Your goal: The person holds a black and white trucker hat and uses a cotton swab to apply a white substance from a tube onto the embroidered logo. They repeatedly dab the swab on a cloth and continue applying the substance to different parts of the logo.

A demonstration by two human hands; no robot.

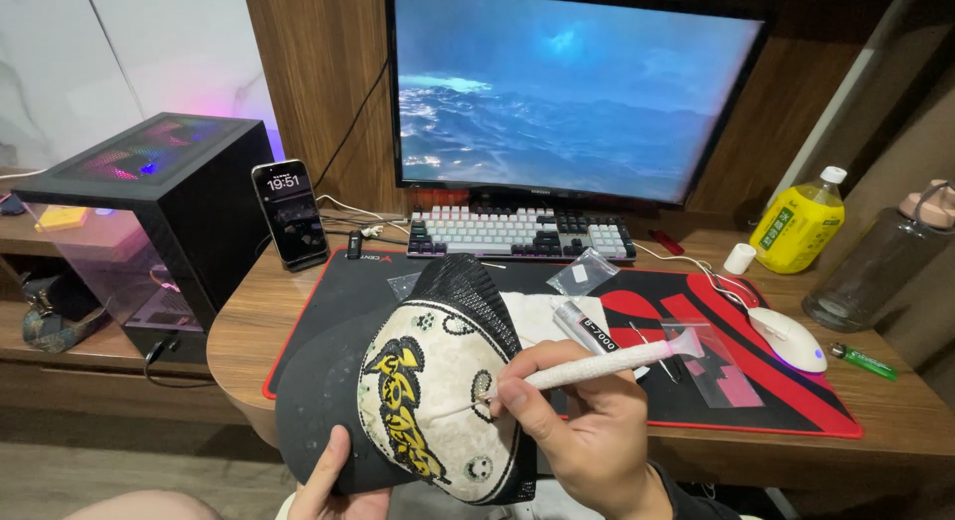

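My left hand point(333, 480) sits at the bottom of the frame, left of centre, its fingers curled under the dark curved brim of a cap point(438, 391), thumb lying flat on top of the brim, so the hand is closed on it. The cap fills the lower middle: a cream front panel with a bumpy, stud-covered surface, a yellow and black embroidered figure, and black mesh at the back.

My right hand point(587, 420), lower centre-right, pinches a slim white pen-shaped tool point(597, 366) between thumb and fingertips. The tool has a rough, glittery barrel and a pale pink end pointing right; its tip touches the cream panel beside a small round motif.

Behind the cap, in the middle of the frame, a small glue tube point(582, 326) lies on a black and red desk mat point(796, 391), with 2 clear plastic bags point(582, 273) near it. Right of those rests a glossy white mouse point(791, 339), and further right a green lighter point(863, 361). A white and grey keyboard point(517, 233) runs below the lit monitor point(572, 87) at upper centre. At upper left stand a phone point(289, 213) and a glass-sided computer case point(149, 211). At upper right stand a yellow bottle point(799, 221) and a smoky clear bottle point(880, 261) on the wooden desk point(249, 321).
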